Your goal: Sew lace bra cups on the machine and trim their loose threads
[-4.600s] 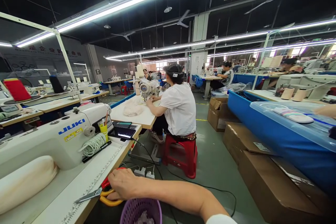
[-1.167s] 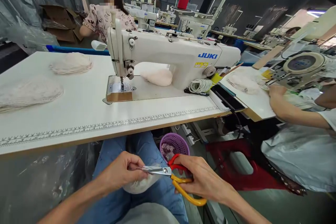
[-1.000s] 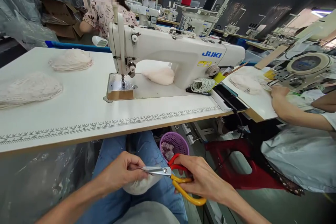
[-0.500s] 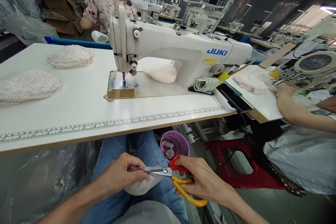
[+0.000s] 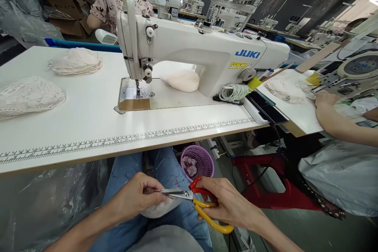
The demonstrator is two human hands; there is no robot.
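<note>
Over my lap, my left hand pinches the edge of a pale fabric piece, thumb against fingers. My right hand is wrapped round the red and yellow handles of the scissors. Their metal blades point left, with the tips at my left fingertips and the fabric edge. The blades look slightly apart. Above on the table stands a white sewing machine, with a cream fabric piece lying under its arm.
Two stacks of pale fabric, a rear one and a front one, lie on the white table. A purple basket with scraps stands below. People sit behind and at right, beside a red stool.
The view has shifted slightly, so the table and sewing machine appear a little further left. My hands, the scissors and the fabric keep nearly the same pose.
</note>
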